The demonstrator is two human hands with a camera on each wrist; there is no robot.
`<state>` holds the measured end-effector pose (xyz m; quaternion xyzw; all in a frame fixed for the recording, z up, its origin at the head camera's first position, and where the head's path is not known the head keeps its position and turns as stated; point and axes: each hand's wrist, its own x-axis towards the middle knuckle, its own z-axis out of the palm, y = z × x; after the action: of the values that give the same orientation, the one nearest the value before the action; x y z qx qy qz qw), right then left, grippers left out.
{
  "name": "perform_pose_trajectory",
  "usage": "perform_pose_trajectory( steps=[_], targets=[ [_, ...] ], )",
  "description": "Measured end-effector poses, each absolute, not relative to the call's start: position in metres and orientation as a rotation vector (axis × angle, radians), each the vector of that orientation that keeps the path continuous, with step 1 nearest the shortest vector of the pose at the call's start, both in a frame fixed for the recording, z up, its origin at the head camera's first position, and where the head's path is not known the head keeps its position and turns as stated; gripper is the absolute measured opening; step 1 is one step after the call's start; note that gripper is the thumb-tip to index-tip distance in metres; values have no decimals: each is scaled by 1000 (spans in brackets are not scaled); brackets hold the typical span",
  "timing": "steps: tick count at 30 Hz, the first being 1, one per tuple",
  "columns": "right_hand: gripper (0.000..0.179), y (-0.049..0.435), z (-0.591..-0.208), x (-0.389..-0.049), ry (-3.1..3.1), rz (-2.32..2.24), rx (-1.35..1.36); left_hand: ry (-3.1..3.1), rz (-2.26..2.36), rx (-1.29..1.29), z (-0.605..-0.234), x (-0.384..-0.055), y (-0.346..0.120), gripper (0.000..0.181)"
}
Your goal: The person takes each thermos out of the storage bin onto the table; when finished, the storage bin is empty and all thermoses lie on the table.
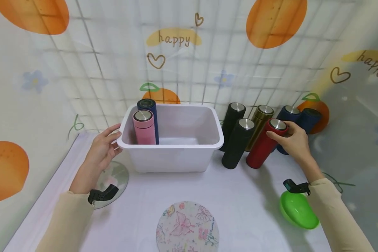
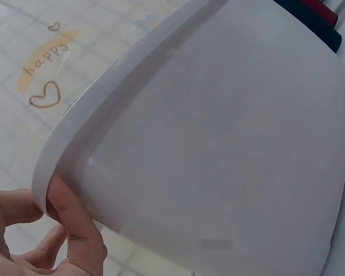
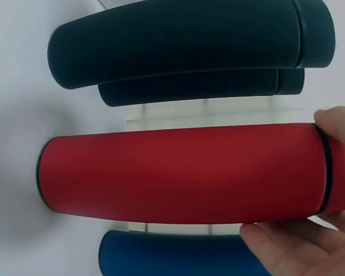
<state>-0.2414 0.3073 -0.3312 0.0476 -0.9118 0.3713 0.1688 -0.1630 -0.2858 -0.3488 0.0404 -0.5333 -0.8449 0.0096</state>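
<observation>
My left hand (image 1: pixel 102 148) pinches the left end of a white plastic bin's rim (image 1: pixel 176 146), and the left wrist view shows the fingers hooked at that edge. Inside the bin, at its left end, a pink thermos (image 1: pixel 145 133) stands in front of a dark blue thermos (image 1: pixel 154 120). My right hand (image 1: pixel 293 140) grips a red thermos (image 1: pixel 260 150) near its lid, thumb on one side and fingers on the other. The red thermos (image 3: pixel 184 175) looks upright; whether its base touches the table cannot be told.
Right of the bin are two black thermoses (image 1: pixel 237 147), a gold one (image 1: pixel 260 119) and blue ones (image 1: pixel 286 114). A green bowl (image 1: pixel 299 211) lies by the right forearm. A butterfly-patterned round mat (image 1: pixel 187 227) is in front, and another round mat (image 1: pixel 121 176) lies under the left forearm.
</observation>
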Motion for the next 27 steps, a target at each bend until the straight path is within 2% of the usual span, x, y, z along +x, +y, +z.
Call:
perform_pose_trajectory(
  steps=[13, 27],
  targets=[
    [83, 305, -312, -226, -2539, 965, 63, -1634, -2667, 97, -346, -161, -286, 51],
    [65, 281, -277, -196, -2321, 1015, 203, -1643, -2664, 98, -345, -161, -284, 51]
  ],
)
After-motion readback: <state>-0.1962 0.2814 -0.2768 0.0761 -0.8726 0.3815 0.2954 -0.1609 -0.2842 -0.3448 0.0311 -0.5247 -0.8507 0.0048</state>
